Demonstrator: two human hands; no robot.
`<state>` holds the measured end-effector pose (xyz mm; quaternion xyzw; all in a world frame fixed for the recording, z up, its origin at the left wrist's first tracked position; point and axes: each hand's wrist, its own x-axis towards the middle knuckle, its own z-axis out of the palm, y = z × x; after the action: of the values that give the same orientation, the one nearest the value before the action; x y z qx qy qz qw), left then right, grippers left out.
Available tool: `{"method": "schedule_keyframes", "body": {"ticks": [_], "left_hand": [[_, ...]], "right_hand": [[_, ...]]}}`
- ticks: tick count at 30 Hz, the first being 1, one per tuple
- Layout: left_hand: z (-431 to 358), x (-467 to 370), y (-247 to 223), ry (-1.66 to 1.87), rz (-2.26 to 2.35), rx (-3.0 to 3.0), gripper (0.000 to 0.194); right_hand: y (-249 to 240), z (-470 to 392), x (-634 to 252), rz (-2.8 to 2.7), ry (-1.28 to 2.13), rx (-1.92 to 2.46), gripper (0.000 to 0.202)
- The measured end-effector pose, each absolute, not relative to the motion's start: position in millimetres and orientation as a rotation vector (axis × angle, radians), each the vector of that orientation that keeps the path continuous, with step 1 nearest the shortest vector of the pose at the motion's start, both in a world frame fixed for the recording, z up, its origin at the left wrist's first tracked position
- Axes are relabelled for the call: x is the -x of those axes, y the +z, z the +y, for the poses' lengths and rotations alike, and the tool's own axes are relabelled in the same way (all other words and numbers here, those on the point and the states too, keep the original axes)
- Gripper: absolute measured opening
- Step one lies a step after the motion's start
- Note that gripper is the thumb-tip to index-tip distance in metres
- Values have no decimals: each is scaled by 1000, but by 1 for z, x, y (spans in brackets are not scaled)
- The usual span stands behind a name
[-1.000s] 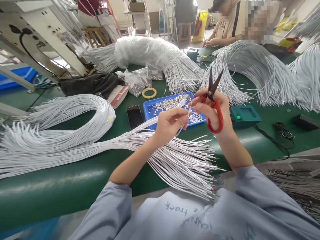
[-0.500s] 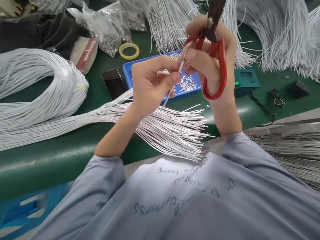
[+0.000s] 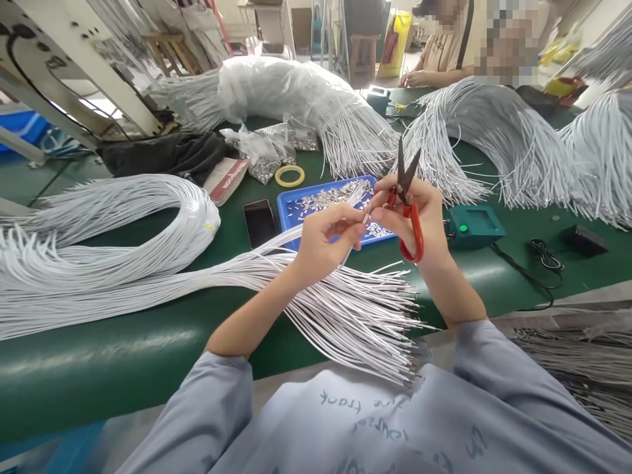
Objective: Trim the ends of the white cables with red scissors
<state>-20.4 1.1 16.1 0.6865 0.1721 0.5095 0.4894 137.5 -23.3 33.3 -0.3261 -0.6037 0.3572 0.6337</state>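
Observation:
Thumb and fingers of my left hand (image 3: 326, 242) pinch a thin white cable near its tip, over the front edge of the blue tray (image 3: 287, 221). My right hand (image 3: 428, 214) carries red-handled scissors (image 3: 416, 238) hooked on its fingers, the dark blades pointing up and a little apart. Its thumb and fingertip also meet at the cable's end; any small part there is too small to make out. Many small metal pieces (image 3: 320, 199) lie in the tray. Below my hands a bundle of white cables (image 3: 355, 309) fans out toward my shirt.
A coiled cable bundle (image 3: 190, 217), a phone (image 3: 260, 224) and yellow tape (image 3: 289, 176) are on the left. On the right stand a green device (image 3: 476, 227) and a black cord (image 3: 546, 255). More cable bundles (image 3: 508, 131) line the back. A person (image 3: 444, 59) sits across the table.
The view has tilted up, bringing the far side of the room into sight. Both hands still meet at the cable's tip, and the scissors remain in my right hand.

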Motion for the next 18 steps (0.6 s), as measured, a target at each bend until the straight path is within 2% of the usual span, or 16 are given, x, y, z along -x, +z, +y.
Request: {"method": "schedule_keyframes", "body": {"ticks": [7, 18], "left_hand": [[-1, 20, 18, 1241, 393, -1616, 16], [-3, 21, 16, 1191, 400, -1596, 24]], "right_hand": [[32, -24, -137, -1376, 849, 665, 32], [33, -29, -133, -1359, 789, 771, 27]]}}
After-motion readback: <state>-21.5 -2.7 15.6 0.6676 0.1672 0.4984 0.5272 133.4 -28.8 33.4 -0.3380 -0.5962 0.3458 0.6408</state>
